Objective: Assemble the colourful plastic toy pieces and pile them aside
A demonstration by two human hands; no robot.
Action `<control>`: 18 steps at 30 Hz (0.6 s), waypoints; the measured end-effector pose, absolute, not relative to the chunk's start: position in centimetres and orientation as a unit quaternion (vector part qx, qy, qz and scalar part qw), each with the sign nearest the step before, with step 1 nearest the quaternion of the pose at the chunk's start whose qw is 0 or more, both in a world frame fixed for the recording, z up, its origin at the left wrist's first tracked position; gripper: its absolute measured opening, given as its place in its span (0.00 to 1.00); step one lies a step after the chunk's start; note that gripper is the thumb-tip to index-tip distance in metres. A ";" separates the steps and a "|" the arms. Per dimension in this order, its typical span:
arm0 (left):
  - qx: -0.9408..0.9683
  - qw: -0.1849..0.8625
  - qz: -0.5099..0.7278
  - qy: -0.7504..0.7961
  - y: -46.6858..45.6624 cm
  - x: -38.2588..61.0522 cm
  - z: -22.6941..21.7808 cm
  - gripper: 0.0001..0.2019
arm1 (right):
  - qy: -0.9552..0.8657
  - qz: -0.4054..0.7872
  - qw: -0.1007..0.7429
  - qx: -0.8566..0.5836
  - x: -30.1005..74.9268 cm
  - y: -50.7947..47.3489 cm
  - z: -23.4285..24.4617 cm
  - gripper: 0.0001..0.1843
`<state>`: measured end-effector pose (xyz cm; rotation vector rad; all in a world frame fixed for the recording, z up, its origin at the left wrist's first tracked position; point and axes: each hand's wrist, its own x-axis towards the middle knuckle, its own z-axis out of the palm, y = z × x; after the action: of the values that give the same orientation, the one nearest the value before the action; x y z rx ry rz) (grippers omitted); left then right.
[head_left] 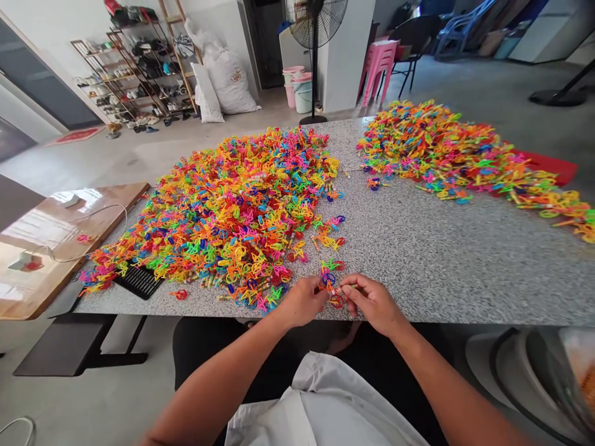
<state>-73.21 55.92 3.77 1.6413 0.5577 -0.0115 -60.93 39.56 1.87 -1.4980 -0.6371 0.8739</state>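
Blue and orange, a ringed plastic piece [328, 280] sits pinched in the left hand [303, 301] at the near edge of the speckled desk [441, 272]; the right hand [372, 303] has finger and thumb together beside it, on something too small to name. Steady support and light, close fingertips should give best control.
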 end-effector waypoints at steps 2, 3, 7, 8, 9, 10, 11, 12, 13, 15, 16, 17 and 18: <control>0.729 0.644 -0.010 0.232 56.0 -72.4 3.0 0.10 | -0.261 0.363 0.589 -0.673 -59.5 38.7 1.2 0.15; 0.743 0.627 0.005 0.236 56.1 -71.9 2.7 0.09 | -0.232 0.333 0.597 -0.692 -58.4 38.2 0.7 0.15; 0.820 0.462 0.126 0.313 56.7 -69.6 1.3 0.09 | 0.030 0.113 0.732 -0.671 -52.8 36.7 -0.7 0.17; 0.833 0.425 0.131 0.329 56.7 -69.2 1.0 0.10 | 0.088 0.080 0.756 -0.643 -51.6 36.7 -0.9 0.18; 0.846 0.394 0.125 0.335 56.7 -68.9 0.7 0.12 | 0.121 0.068 0.766 -0.627 -50.7 37.1 -1.0 0.18; 0.861 0.369 0.115 0.331 56.6 -68.7 0.4 0.12 | 0.123 0.077 0.760 -0.633 -50.3 37.8 -1.0 0.18; 0.876 0.347 0.104 0.319 56.5 -68.7 0.1 0.11 | 0.094 0.101 0.738 -0.660 -50.2 38.9 -0.9 0.18; 0.889 0.331 0.092 0.302 56.5 -68.8 -0.1 0.09 | 0.036 0.133 0.700 -0.701 -50.5 40.4 -0.8 0.17; 0.899 0.320 0.085 0.286 56.4 -68.9 -0.3 0.08 | -0.046 0.165 0.644 -0.746 -51.2 42.1 -0.7 0.15; 0.906 0.315 0.083 0.270 56.6 -69.5 -0.4 0.06 | -0.238 0.207 0.488 -0.814 -52.9 46.1 -0.3 0.12; 0.902 0.324 0.086 0.271 56.8 -69.9 -0.4 0.06 | -0.317 0.197 0.406 -0.834 -53.7 48.2 -0.1 0.11; 0.892 0.343 0.093 0.278 57.0 -70.3 -0.4 0.05 | -0.368 0.180 0.329 -0.851 -54.5 50.1 0.0 0.11; 0.876 0.373 0.098 0.289 57.3 -70.7 -0.3 0.05 | -0.393 0.159 0.264 -0.866 -55.1 51.8 0.2 0.10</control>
<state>-70.73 57.34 -0.34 2.2451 0.7404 0.2505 -55.11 51.84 0.21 -2.3415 -1.0634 0.4298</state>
